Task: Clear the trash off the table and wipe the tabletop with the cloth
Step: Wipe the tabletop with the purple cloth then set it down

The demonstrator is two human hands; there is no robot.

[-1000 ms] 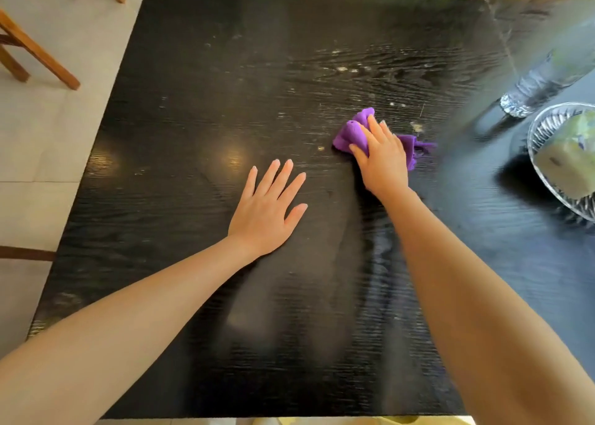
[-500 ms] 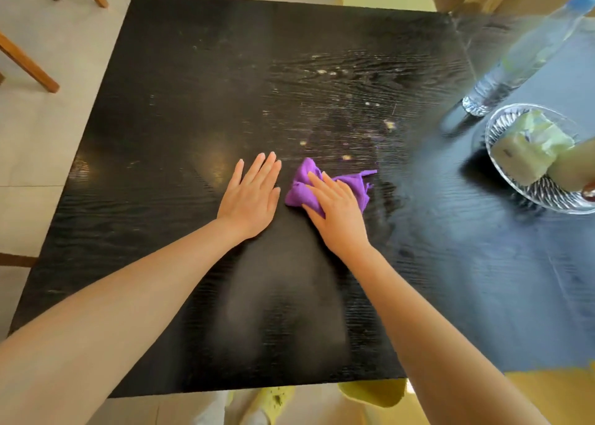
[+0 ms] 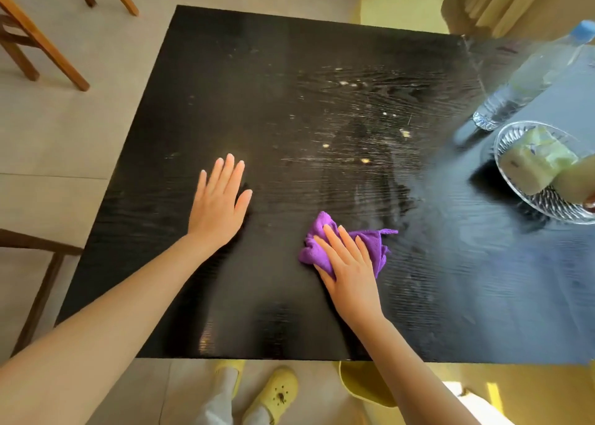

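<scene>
Cloth is sliding toward 3 o'clock, away from my flat, spread left grip; my right grip is pressing it straight-fingered; glass bowl is holding pale wrappers.

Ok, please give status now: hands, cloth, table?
Left hand flat on black table, open. Right hand pressing purple cloth. Crumbs beyond cloth; glass bowl, water bottle at right.

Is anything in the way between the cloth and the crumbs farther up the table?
Nothing visible: bare tabletop lies between the purple cloth and the crumbs. The bottle and glass bowl stand off to the right.
</scene>
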